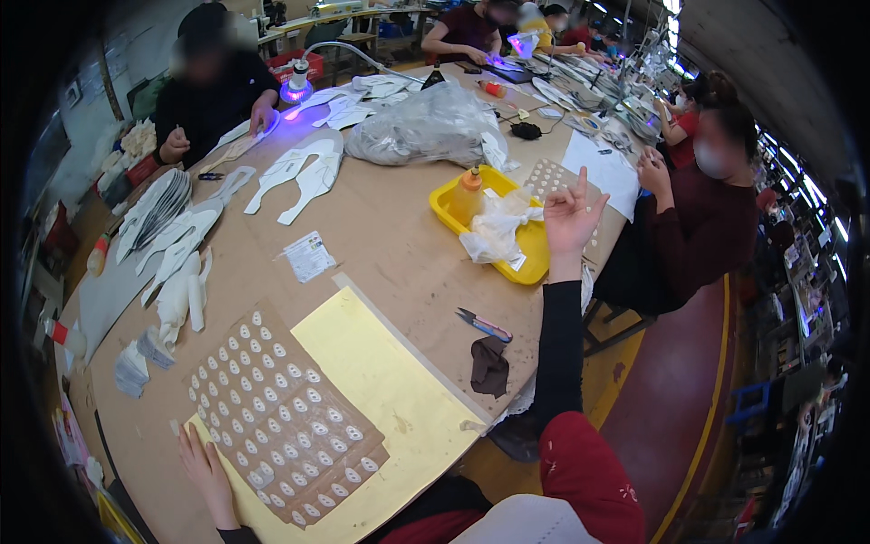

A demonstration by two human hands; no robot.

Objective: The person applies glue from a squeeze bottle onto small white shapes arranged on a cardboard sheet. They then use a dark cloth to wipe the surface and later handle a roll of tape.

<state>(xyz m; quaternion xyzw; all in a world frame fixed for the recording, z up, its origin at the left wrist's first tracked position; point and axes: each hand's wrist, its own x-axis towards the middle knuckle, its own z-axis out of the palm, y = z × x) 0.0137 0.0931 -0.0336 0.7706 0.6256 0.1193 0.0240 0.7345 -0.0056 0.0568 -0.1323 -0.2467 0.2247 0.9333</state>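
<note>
My left hand (207, 476) lies with fingers stretched out at the left edge of a brown sheet (299, 394) carrying rows of small white oval pieces. Beneath that sheet is a larger pale yellow sheet (362, 349). My right hand (573, 218) is raised over the right side of the table, fingers apart, with nothing visible in it. Beside it stands a yellow tray (536, 269) with a capped bottle (466, 198) and a crumpled whitish plastic bag (498, 227). Partly behind my right hand is another sheet of small pieces (549, 178).
Thread snips (484, 325) and a dark cloth (489, 366) lie near the table's right edge. White cut shoe-like pieces (299, 172) and a large clear plastic bag (421, 127) lie farther off. Co-workers sit across at the far left (213, 100) and at right (707, 208).
</note>
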